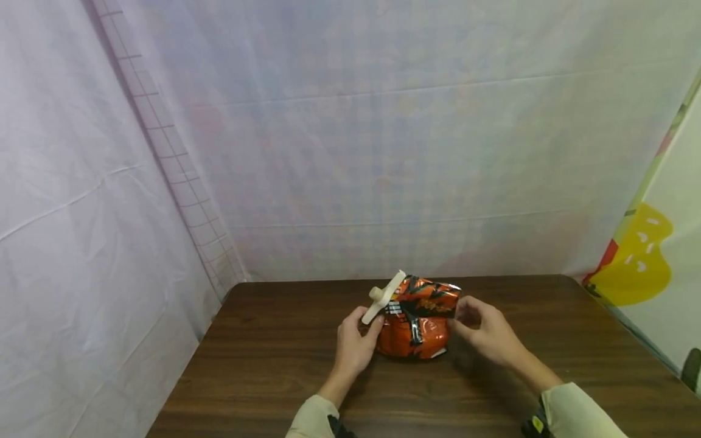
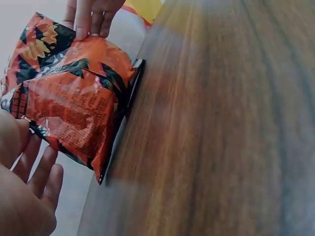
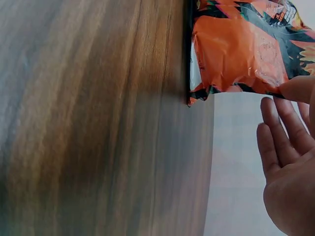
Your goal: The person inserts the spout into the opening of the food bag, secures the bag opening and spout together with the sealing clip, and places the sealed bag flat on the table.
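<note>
An orange and black snack bag (image 1: 413, 337) (image 2: 74, 105) (image 3: 231, 54) stands on the table, its top folded over. Across its upper left end lies a cream-white bar with a round knob, like a bag clip (image 1: 386, 297). My left hand (image 1: 353, 344) (image 2: 29, 191) pinches the bag's left side by the clip's lower end. On the opposite side, my right hand (image 1: 490, 331) (image 3: 295, 162) pinches the folded part's right edge between thumb and fingers. The clip cannot be made out in either wrist view.
The dark wooden table (image 1: 274, 365) reaches back to a pale hanging curtain (image 1: 383, 152). Another white curtain (image 1: 82, 213) hangs at the left. A yellow printed shape (image 1: 635, 267) shows on the right-hand cloth, beyond the table's edge.
</note>
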`<state>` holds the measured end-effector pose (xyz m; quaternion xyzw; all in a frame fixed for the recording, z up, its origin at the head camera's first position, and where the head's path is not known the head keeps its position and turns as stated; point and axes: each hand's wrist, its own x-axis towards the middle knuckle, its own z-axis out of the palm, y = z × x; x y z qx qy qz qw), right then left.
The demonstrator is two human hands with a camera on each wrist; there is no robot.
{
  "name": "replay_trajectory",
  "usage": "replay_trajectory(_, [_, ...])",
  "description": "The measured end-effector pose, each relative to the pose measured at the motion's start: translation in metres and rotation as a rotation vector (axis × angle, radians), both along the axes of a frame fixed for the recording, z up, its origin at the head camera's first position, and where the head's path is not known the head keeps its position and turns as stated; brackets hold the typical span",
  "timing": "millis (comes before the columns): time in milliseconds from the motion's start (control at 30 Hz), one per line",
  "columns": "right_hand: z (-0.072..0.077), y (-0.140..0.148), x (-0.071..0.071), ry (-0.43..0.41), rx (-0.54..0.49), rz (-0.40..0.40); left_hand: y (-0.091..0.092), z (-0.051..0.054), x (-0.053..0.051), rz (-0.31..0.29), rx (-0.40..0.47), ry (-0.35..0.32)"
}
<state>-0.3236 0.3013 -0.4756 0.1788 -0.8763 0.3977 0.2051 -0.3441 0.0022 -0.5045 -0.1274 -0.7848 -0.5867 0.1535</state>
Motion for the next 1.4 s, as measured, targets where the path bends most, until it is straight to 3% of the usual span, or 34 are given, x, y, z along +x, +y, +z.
replay_trajectory(333, [-0.004, -0.006, 0.002, -0.047, -0.085, 0.029, -0.004, 0.002, 0.006, 0.030, 0.004, 0.036])
replay_trajectory(567, [-0.005, -0.006, 0.004, -0.110, -0.128, 0.047, -0.006, 0.002, 0.008, 0.001, -0.006, -0.017])
replay_trajectory(733, [-0.006, -0.006, 0.004, -0.149, -0.151, 0.047, -0.006, 0.000, 0.010, -0.023, 0.042, -0.057])
replay_trajectory(967, [-0.011, -0.008, 0.004, -0.281, -0.236, 0.068, -0.006, -0.003, 0.010, -0.022, 0.056, -0.089])
replay_trajectory(1233, [-0.016, -0.012, 0.006, -0.323, -0.225, 0.055, -0.009, -0.007, 0.012, -0.069, 0.108, -0.150])
replay_trajectory(1400, [-0.017, -0.014, 0.006, -0.337, -0.199, 0.043, -0.009, -0.009, 0.013, -0.063, 0.096, -0.154])
